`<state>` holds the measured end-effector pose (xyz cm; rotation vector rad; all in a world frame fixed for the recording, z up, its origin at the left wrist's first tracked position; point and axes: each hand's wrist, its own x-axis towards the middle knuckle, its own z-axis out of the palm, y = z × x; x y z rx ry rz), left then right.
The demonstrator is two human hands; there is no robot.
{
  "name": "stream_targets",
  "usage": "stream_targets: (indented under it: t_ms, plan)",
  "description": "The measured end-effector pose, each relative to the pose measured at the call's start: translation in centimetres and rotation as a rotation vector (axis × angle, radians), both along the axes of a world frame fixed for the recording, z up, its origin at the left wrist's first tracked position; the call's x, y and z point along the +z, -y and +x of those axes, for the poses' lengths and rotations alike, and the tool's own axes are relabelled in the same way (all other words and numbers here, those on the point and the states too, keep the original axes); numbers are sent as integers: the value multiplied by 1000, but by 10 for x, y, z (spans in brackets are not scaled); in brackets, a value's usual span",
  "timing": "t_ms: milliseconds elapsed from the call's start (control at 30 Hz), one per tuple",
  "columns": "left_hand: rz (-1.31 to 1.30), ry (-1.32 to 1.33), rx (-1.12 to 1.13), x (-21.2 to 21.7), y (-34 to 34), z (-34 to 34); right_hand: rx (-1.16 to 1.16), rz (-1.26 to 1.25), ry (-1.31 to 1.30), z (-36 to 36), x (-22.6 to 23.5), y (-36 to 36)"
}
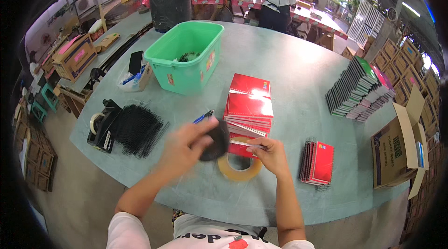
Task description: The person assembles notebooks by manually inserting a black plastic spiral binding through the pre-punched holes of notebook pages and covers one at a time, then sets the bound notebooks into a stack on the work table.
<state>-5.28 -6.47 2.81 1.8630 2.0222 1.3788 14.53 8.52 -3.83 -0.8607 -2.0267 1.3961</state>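
1. The red notebook (238, 150) lies at the centre of the frame, just below the stack of red notebooks (249, 105). The right hand (270, 153) pinches its edge between thumb and fingers; a light, steady pinch should keep the pages even.
2. The left hand (184, 144), left of centre, shows blurred, half curled at a dark round thing (216, 145); whether it grips this cannot be told. A slower pass near the punched edge would probably spare the pages.
3. Just below lies the tape roll (242, 175), best kept from snagging the covers.
4. At left, black wire coils (137, 127) sit heaped beside the tape dispenser (100, 132); lifting them singly should limit tangling.
5. At lower right stand coil-bound notebooks (322, 162), well apart.
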Motion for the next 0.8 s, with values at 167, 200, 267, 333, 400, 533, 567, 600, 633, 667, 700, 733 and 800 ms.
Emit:
stream_targets:
  t_ms: [167, 200, 267, 333, 400, 533, 567, 600, 633, 667, 700, 733, 800]
  plan:
    - [-175, -79, -143, -28, -1, 9, 14, 56, -56, 0, 3, 4]
    - [-88, -55, -68, -17, -6, 8, 14, 69, -63, 2, 1, 4]
    - [96, -8, 100, 6, -12, 5, 31, 104, -80, 2, 2, 3]
    - [-59, -73, -28, -13, -17, 8, 27, 186, -70, 0, 6, 10]
    - [-374, -145, -264, -25, -12, 14, 30, 188, -91, 0, 7, 9]
    - [-121, 113, -198, -5, -10, 30, -6, 104, -141, 6, -16, 0]
    - [-323, 148, -320, -10, -5, 35, -13, 113, -139, 6, -19, -1]
    - [-517, 181, -443, -18, 3, 42, -21, 107, -154, 5, -17, 0]
    - [-602, 74, -578, -37, 4, 50, -29, 100, -169, 2, -15, 3]
    - [-535, 95, -612, -74, 17, 61, -14, 93, -197, -3, -9, 6]
    - [-368, -17, -633, -105, 23, 69, 7, 210, -142, -6, -5, 7]
    - [-274, -91, -605, -105, 21, 68, 8, 326, -81, -5, -1, 8]
    - [-89, -219, -533, -106, 22, 69, -23, 603, 42, -4, 9, 12]
